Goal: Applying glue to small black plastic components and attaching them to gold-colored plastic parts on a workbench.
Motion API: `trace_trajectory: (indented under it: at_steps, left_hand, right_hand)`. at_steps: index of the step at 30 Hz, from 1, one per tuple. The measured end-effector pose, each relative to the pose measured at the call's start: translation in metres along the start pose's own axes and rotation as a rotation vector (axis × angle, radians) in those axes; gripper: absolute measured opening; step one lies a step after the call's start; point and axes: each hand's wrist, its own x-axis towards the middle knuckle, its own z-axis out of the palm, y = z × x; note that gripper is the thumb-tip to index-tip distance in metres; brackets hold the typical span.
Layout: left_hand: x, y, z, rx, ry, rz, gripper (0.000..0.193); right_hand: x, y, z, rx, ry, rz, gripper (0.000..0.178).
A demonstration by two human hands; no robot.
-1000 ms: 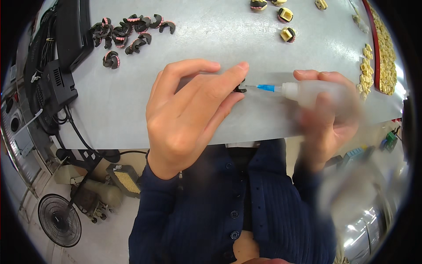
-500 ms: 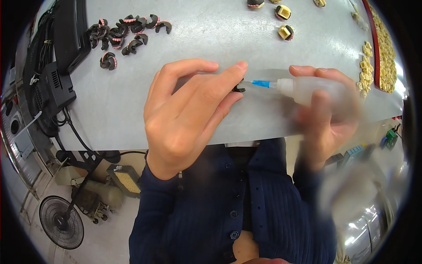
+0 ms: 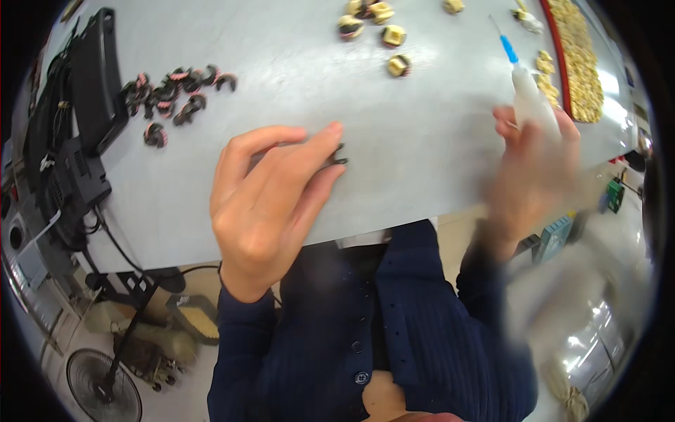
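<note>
Between my left thumb and fingers a small black curved piece (image 3: 341, 160) is pinched, mostly hidden by my left hand (image 3: 271, 204), just above the grey table. Over to the right, my right hand (image 3: 531, 169) grips a translucent white squeeze bottle (image 3: 534, 102). A blue needle tip (image 3: 509, 50) on the bottle points away from me, apart from the black piece. Motion blurs part of my right hand. Close beyond it lie loose cream-coloured pieces (image 3: 545, 63).
Black curved pieces with pink edges (image 3: 169, 91) lie in a cluster at the left. Several cream-and-black assembled pieces (image 3: 394, 35) sit at the far middle. A red-edged tray (image 3: 559, 60) full of cream pieces stands at the right. Black equipment (image 3: 98, 77) lines the left edge.
My right hand has drawn the bottle away from the black piece to the right, swinging the needle from pointing left to pointing away from me. My left hand keeps its pinch. The view has shifted.
</note>
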Motion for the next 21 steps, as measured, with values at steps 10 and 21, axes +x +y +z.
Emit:
trace_trajectory:
  at_steps: [10, 21]
  left_hand:
    - [-0.002, 0.007, 0.0, -0.038, -0.029, -0.043, 0.048]
    - [-0.002, 0.01, 0.001, -0.061, -0.052, -0.075, 0.047]
  right_hand:
    - [0.03, 0.014, -0.019, -0.193, -0.138, -0.093, 0.042]
    - [0.025, 0.02, -0.043, -0.282, -0.12, -0.113, 0.04]
